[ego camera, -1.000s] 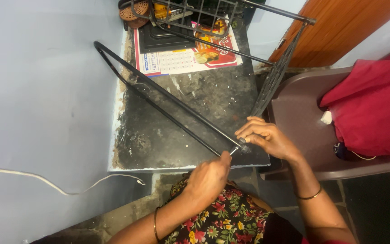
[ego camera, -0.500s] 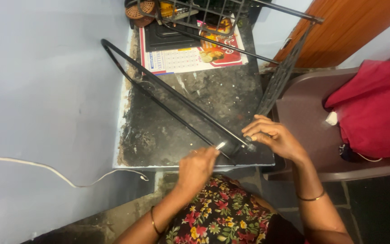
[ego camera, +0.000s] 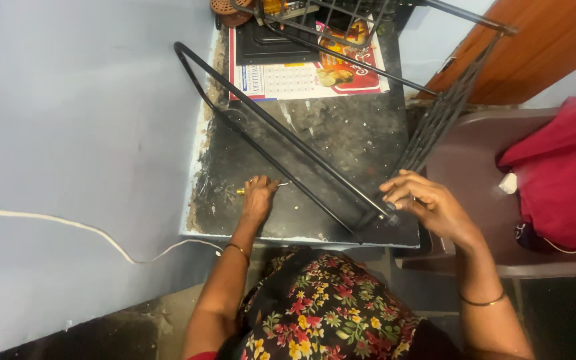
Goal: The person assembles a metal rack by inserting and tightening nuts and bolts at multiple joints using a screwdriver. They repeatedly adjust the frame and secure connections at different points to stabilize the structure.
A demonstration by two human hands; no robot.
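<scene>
While your left hand (ego camera: 259, 198) rests on the dark stone tabletop (ego camera: 341, 143) at centre-left of the frame, its fingers are closed narrowly on a small screwdriver (ego camera: 261, 188), whose yellow handle end shows to the left of the knuckles and whose thin metal tip shows to the right. Your right hand (ego camera: 427, 205) sits at centre-right, fingers curled loosely with a narrow gap between thumb and fingertips, touching the near end of the black metal tube frame (ego camera: 288, 137) where its two rails meet close to the table's front edge; whether it actually grips the joint cannot be told. That frame runs diagonally from the upper left of the tabletop, where it bends in a rounded corner, down to your right hand. A black wire rack panel (ego camera: 438, 120) leans from the upper right toward the same joint. At the top of the frame a printed calendar sheet (ego camera: 301, 77) lies flat on the table, partly under a black wire basket (ego camera: 331, 17). A brown plastic chair (ego camera: 475, 160) stands at the right, just beside the table, carrying a red cloth bag (ego camera: 561, 170). A white cable (ego camera: 88, 230) trails along the pale wall at lower left.
</scene>
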